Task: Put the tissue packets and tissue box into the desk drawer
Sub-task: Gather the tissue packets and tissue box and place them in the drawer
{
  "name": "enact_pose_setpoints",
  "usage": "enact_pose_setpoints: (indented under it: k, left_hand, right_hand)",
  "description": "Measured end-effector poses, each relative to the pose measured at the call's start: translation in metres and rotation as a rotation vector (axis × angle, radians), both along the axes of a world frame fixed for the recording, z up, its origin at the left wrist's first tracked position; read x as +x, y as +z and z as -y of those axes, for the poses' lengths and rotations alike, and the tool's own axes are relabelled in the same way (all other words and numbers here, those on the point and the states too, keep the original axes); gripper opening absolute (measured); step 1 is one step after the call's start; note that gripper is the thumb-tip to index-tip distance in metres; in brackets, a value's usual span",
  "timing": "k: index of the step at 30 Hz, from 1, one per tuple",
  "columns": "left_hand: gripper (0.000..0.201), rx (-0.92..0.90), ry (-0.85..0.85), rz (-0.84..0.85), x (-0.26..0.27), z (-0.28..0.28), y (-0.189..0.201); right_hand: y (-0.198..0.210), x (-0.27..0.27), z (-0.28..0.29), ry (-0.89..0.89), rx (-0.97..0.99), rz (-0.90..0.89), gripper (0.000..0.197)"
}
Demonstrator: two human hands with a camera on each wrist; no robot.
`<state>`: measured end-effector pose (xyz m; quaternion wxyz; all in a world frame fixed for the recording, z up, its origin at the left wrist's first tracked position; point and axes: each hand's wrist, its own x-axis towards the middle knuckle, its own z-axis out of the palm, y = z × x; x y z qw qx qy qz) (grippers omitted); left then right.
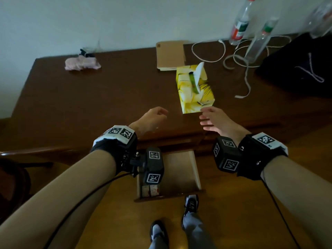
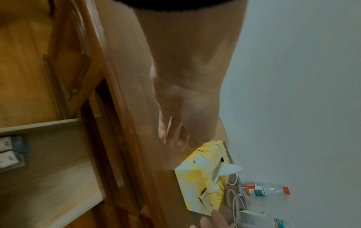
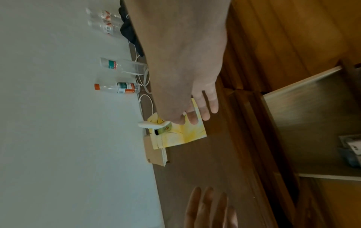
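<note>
A yellow tissue box (image 1: pixel 195 88) with a white tissue sticking up lies on the dark wooden desk (image 1: pixel 89 97), right of centre. My right hand (image 1: pixel 208 117) hovers at the box's near end with fingers straight and spread; I cannot tell whether it touches. My left hand (image 1: pixel 158 115) floats empty to the left of the box, fingers loosely curled. Below the desk edge the drawer (image 1: pixel 181 169) is pulled out, and two small tissue packets (image 1: pixel 150 191) lie in its near left corner. The wrist views show the box (image 2: pixel 203 177) (image 3: pixel 181 134) just beyond the fingers (image 2: pixel 171 135) (image 3: pixel 205 108).
A pink soft bundle (image 1: pixel 81 64) lies at the desk's back left. Behind the box is a brown cardboard folder (image 1: pixel 170 54). Clear bottles (image 1: pixel 240 27), a white cable (image 1: pixel 239 60) and a black bag (image 1: pixel 301 69) fill the back right. A chair (image 1: pixel 14 169) stands at the left.
</note>
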<state>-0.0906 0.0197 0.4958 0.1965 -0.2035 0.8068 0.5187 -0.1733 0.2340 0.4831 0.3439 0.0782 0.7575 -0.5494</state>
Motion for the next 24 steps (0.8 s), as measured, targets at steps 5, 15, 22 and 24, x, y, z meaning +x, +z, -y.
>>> enact_pose_setpoints:
  k: [5, 15, 22, 24]
  left_hand:
    - [0.045, -0.021, 0.159, 0.011, -0.062, -0.022, 0.007]
    - [0.068, 0.114, 0.384, 0.189, -0.148, -0.045, -0.014]
    - [0.069, -0.039, 0.38, 0.201, -0.187, -0.055, -0.032]
    - [0.067, -0.083, 0.38, 0.211, -0.192, -0.055, -0.04]
  right_hand:
    - [-0.003, -0.055, -0.012, -0.099, 0.065, -0.057, 0.028]
    - [-0.03, -0.134, 0.004, -0.025, 0.065, -0.038, 0.067]
    - [-0.048, -0.162, 0.005, 0.054, 0.049, -0.066, 0.062]
    - [-0.054, -0.162, 0.002, 0.068, 0.058, -0.073, 0.049]
